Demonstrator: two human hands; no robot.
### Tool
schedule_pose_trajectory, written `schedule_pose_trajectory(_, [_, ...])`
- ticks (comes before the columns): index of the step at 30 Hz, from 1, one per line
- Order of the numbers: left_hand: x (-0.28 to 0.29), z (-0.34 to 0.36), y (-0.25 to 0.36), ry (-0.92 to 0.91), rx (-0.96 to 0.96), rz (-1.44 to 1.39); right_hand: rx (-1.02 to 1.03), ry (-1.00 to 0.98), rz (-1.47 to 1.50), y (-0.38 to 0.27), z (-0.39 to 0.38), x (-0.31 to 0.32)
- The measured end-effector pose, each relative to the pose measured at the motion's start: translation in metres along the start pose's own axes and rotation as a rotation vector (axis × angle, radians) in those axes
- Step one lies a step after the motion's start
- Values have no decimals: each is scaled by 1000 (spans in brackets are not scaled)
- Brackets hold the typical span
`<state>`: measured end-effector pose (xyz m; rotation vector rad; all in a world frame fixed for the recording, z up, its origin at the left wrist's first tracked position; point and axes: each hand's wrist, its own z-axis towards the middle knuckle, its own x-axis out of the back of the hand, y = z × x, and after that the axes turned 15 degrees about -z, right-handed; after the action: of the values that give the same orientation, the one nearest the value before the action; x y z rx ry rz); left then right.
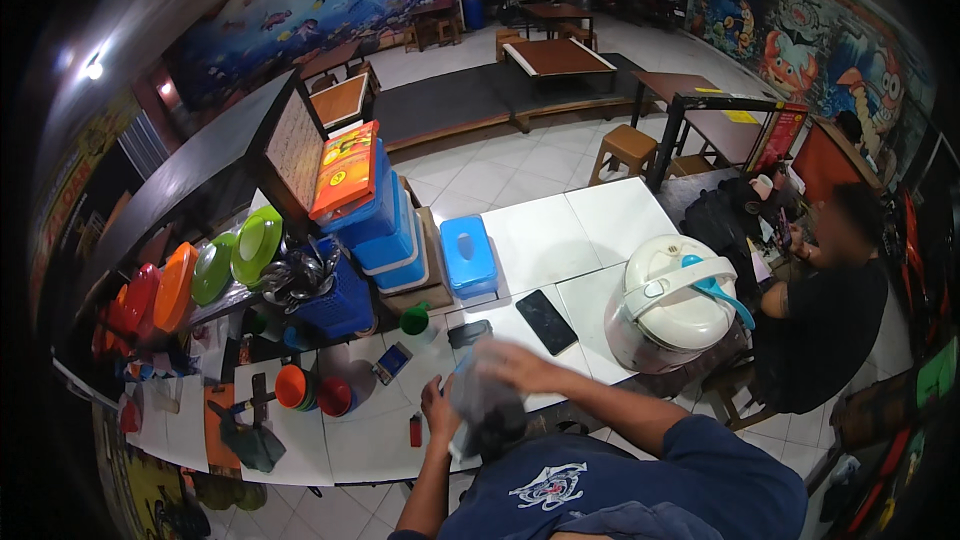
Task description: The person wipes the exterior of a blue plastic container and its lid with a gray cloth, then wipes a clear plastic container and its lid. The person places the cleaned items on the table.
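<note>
Dark bag [488, 418] at near edge of counter [375, 437], likely for control. Left hand [439, 408] half-curled beside, right hand [512, 365] blurred over top; pinching: cannot tell.

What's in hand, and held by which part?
A dark plastic bag, apparently by its top, in the right hand. The left hand is at its left side; whether it grips can't be told.

Blurred right hand [512, 366] over dark bundle [490, 410]; left hand [440, 408] beside it.
</note>
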<state>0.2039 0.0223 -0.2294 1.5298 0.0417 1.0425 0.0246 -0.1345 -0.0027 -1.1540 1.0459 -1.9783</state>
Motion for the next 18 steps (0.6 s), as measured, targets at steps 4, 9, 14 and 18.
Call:
schedule_pose_trajectory(4, [-3, -32, 74, -104, -134, 283, -199, 151, -465, 52, 29, 32])
schedule_pose_trajectory(9, [-34, -41, 87, -108, -155, 269, -189, -53, -1005, 169, -6, -42])
schedule_pose_trajectory(14, [-32, -36, 73, -149, -86, 207, 138, 53, -802, 161, -31, -100])
schedule_pose_trajectory(18, [-27, -37, 85, -129, -139, 203, -18, 54, -922, 182, -26, -85])
